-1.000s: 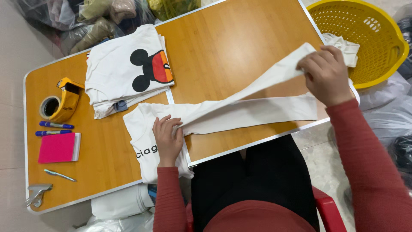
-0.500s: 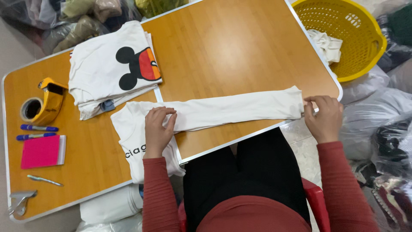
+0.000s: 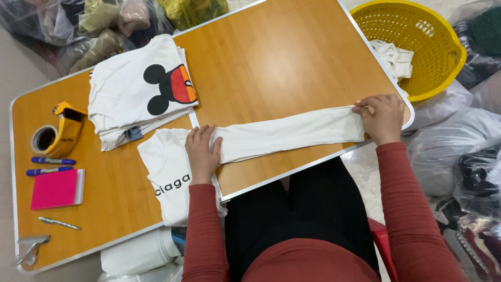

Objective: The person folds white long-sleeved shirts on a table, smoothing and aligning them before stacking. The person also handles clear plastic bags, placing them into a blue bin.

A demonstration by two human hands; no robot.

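White long-sleeve shirt [image 3: 282, 134] lies lengthwise between the hands: left hand [image 3: 202, 151] presses flat, right hand [image 3: 383, 116] fingers pinch its far end.

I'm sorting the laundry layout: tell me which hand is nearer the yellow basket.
Right. The right hand grips the far end of the folded white shirt at the table edge, just below the yellow basket. The left hand presses the shirt's other end, far across the table.
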